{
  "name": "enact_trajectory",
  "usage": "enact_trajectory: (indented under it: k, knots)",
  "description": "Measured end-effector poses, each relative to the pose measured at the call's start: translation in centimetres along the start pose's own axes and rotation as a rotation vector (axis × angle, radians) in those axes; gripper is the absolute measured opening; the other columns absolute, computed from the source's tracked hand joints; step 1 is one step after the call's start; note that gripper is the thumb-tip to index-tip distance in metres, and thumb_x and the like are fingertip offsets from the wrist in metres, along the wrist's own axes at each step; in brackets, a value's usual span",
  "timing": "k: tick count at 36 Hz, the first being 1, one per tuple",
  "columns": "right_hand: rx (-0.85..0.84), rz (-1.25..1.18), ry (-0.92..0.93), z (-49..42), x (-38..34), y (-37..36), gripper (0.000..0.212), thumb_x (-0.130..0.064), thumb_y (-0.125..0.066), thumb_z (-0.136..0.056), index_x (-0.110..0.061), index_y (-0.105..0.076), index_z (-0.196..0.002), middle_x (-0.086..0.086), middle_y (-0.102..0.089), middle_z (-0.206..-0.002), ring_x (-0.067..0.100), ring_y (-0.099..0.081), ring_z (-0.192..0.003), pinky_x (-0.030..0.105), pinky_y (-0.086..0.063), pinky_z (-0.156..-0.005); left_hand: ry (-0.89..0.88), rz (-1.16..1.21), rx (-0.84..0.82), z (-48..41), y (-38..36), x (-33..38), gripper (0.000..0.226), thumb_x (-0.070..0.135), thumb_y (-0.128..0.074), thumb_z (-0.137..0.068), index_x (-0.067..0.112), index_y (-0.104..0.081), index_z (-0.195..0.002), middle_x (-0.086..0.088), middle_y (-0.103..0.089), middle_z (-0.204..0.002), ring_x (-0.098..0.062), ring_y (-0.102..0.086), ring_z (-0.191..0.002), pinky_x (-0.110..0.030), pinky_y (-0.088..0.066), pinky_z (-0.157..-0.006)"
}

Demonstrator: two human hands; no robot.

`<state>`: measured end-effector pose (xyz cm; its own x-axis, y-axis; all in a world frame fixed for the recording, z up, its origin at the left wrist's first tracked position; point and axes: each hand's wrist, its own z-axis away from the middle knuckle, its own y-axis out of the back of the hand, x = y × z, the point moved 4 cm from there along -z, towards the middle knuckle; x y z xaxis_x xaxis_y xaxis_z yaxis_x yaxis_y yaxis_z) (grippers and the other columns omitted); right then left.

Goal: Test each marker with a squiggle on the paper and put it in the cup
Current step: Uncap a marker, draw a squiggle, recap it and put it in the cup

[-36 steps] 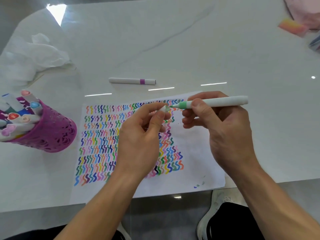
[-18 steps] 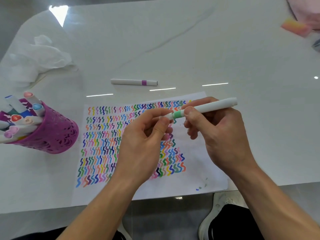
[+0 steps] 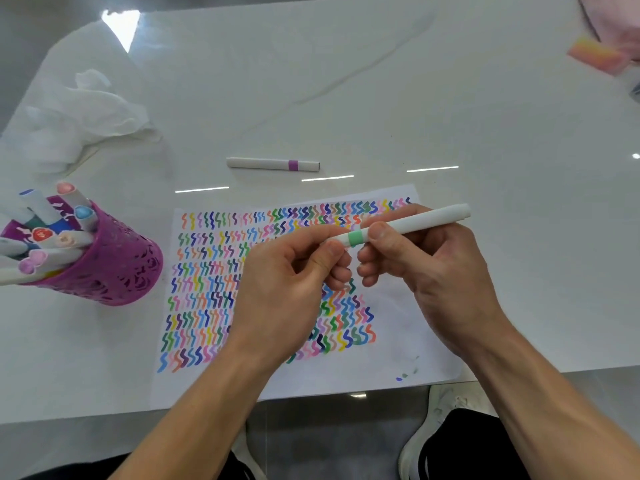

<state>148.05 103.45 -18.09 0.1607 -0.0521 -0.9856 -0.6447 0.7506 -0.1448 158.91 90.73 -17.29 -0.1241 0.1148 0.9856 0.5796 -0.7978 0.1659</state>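
Right hand [image 3: 440, 271], fingers curled, grips green-banded marker [image 3: 415, 221] over the paper's [image 3: 398, 341] upper middle. Left hand [image 3: 287, 289] pinches its capped end, thumb against forefinger. Purple mesh cup [image 3: 114, 268], full of markers, left of paper. Purple-banded marker [image 3: 270, 164] lies beyond paper's far edge.

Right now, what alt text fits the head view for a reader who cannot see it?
Over squiggle-covered paper, the left hand pinches the cap end of a green-banded marker while the right hand grips its barrel. A purple cup of markers stands left of the paper, and a purple-banded marker lies on the table beyond it.
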Motion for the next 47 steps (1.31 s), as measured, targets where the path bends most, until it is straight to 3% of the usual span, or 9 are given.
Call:
enact_trajectory:
  k: [11,14,18,22,29,34,41,45,47]
  knots:
    - [-0.067,-0.104,-0.080,-0.3,0.3,-0.4,0.030,-0.037,-0.073,-0.087,-0.011,-0.079,-0.102,0.014,-0.077,-0.085,0.027,-0.074,-0.076,0.030,-0.060,-0.072,-0.059,-0.056,0.022,-0.4,1.1,1.3,0.011,0.019,-0.068,-0.095,0.023,-0.075,-0.101,0.004,-0.073,-0.078,-0.012,-0.070,-0.069,-0.020,-0.056,-0.065]
    - [-0.021,-0.009,-0.064,-0.7,0.2,-0.4,0.028,-0.042,-0.073,-0.087,-0.017,-0.078,-0.098,0.009,-0.076,-0.080,0.022,-0.073,-0.070,0.027,-0.059,-0.066,-0.089,-0.018,0.107,-0.6,1.7,1.8,0.007,0.021,-0.072,-0.092,0.024,-0.075,-0.098,0.001,-0.073,-0.082,-0.018,-0.069,-0.073,-0.031,-0.059,-0.066]
    - [0.091,0.169,-0.020,-0.9,0.2,0.1,0.033,-0.048,-0.070,-0.088,-0.017,-0.075,-0.097,0.004,-0.074,-0.072,0.016,-0.067,-0.059,0.024,-0.055,-0.058,-0.104,0.073,0.223,-0.8,2.9,2.1,0.011,0.020,-0.079,-0.087,0.024,-0.075,-0.097,0.003,-0.073,-0.081,-0.009,-0.068,-0.072,-0.020,-0.054,-0.068]
    - [0.158,0.328,0.022,-0.8,0.6,0.2,0.033,-0.051,-0.068,-0.087,-0.020,-0.074,-0.097,-0.005,-0.073,-0.071,0.008,-0.065,-0.058,0.018,-0.051,-0.055,-0.150,0.093,0.306,-1.1,4.2,2.5,0.016,0.014,-0.081,-0.084,0.025,-0.074,-0.093,0.004,-0.075,-0.083,-0.008,-0.069,-0.078,-0.020,-0.054,-0.073]
    - [0.193,0.457,0.087,-0.3,2.1,-0.1,0.012,-0.030,-0.068,-0.098,-0.019,-0.073,-0.099,-0.007,-0.074,-0.079,0.006,-0.069,-0.066,0.015,-0.053,-0.060,-0.326,-0.169,0.480,-0.8,6.8,4.2,0.013,0.018,-0.076,-0.087,0.023,-0.070,-0.098,0.004,-0.073,-0.097,-0.016,-0.071,-0.091,-0.032,-0.058,-0.085]
    - [0.227,0.426,0.096,-0.4,2.5,0.4,0.012,-0.025,-0.066,-0.101,-0.017,-0.074,-0.097,-0.011,-0.073,-0.073,0.008,-0.070,-0.064,0.016,-0.054,-0.059,-0.472,-0.375,0.632,0.0,8.9,5.8,0.012,0.013,-0.071,-0.091,0.019,-0.070,-0.101,0.000,-0.070,-0.096,-0.019,-0.069,-0.085,-0.039,-0.060,-0.079]
    - [0.226,0.437,0.117,-0.4,2.6,0.3,0.013,-0.023,-0.065,-0.102,-0.015,-0.073,-0.097,-0.006,-0.073,-0.074,0.008,-0.069,-0.064,0.017,-0.054,-0.061,-0.627,-0.677,0.788,1.3,11.3,7.6,0.026,0.009,-0.064,-0.098,0.008,-0.070,-0.123,0.000,-0.057,-0.101,-0.012,-0.062,-0.087,-0.014,-0.048,-0.084]
    - [0.223,0.447,0.125,-0.3,2.5,0.3,0.012,-0.022,-0.065,-0.102,-0.014,-0.073,-0.098,-0.006,-0.074,-0.077,0.007,-0.069,-0.065,0.016,-0.055,-0.061,-0.622,-0.753,0.746,1.8,11.3,7.4,0.029,0.009,-0.062,-0.099,0.009,-0.067,-0.128,0.000,-0.055,-0.104,-0.029,-0.064,-0.092,-0.035,-0.052,-0.086]
    - [0.222,0.454,0.125,-0.3,2.5,0.3,0.013,-0.022,-0.064,-0.102,-0.013,-0.073,-0.098,-0.005,-0.074,-0.078,0.007,-0.069,-0.065,0.016,-0.055,-0.062,-0.601,-0.771,0.727,1.9,11.2,7.2,0.030,0.008,-0.061,-0.100,0.009,-0.067,-0.129,-0.004,-0.058,-0.103,-0.031,-0.064,-0.093,-0.034,-0.051,-0.087]
